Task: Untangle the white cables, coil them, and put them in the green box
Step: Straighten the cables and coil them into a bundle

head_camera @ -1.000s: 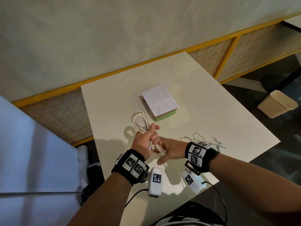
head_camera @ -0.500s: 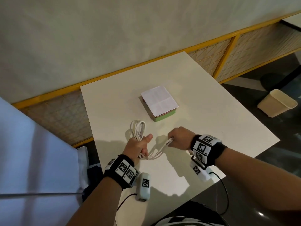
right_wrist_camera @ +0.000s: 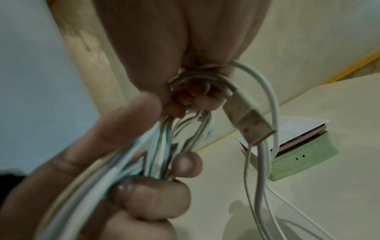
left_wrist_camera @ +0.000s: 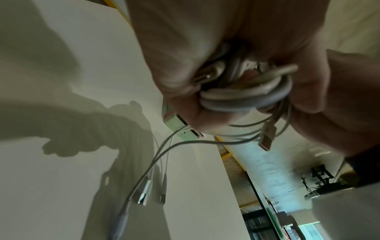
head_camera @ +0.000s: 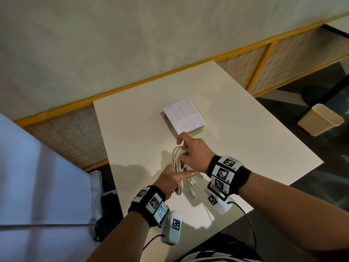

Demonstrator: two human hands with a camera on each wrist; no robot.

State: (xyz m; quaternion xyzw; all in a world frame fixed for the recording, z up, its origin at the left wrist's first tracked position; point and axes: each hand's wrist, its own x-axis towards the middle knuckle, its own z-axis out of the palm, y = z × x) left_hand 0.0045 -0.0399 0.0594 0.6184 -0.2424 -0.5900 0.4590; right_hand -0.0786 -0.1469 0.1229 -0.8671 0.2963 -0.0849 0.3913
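Both hands hold the white cables (head_camera: 178,163) above the surface (head_camera: 245,148). Left hand (head_camera: 172,179) grips the lower loops, anchoring the coil; right hand (head_camera: 192,154), fingers curled, holds the top loops. Green box (head_camera: 196,132), paper-covered, sits just beyond, awaiting the coil.

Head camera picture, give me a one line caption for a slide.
Both hands, left and right, grip a coiled bundle of white cables above the table, near the green box.
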